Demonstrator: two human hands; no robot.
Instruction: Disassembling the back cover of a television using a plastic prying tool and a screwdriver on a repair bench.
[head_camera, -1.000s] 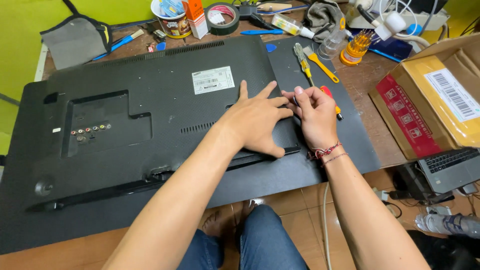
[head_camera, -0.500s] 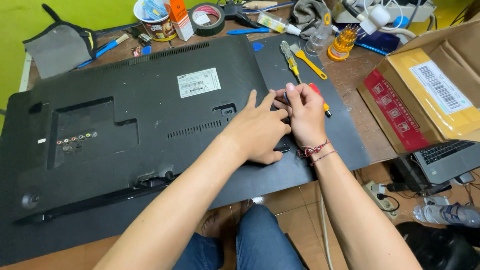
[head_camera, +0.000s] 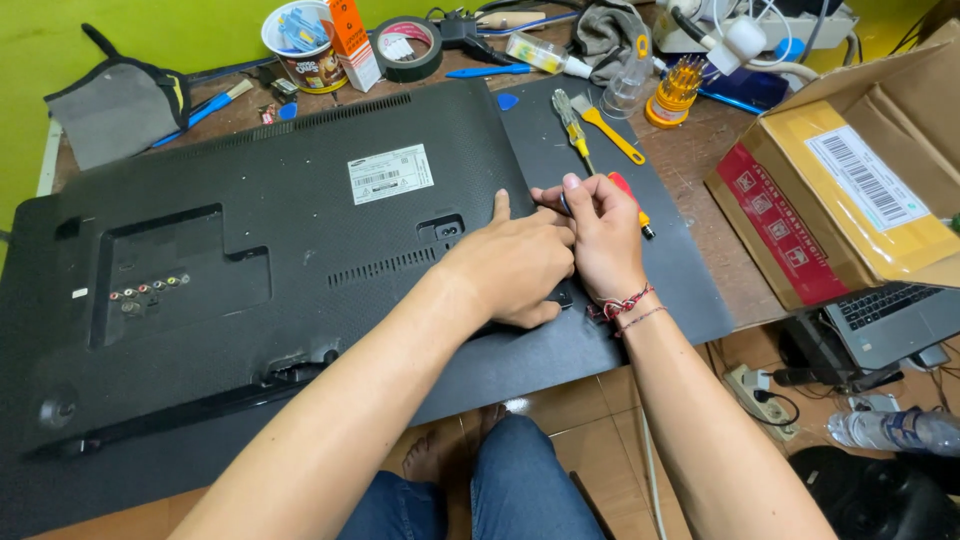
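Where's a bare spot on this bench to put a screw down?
The dark mat is bare between the right hand and the cardboard box. The wooden strip behind the black television back cover is crowded with tools and tape.

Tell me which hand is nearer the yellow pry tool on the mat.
Right. The right hand sits just below the yellow pry tool; the left hand lies farther away, flat on the television back.

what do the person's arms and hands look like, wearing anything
Both forearms are bare, with no sleeves and no gloves. The right hand has thin cord bracelets at the wrist: a red braided one with pale flecks and a plainer thin one just below it. The left hand shows no ring, watch or band.
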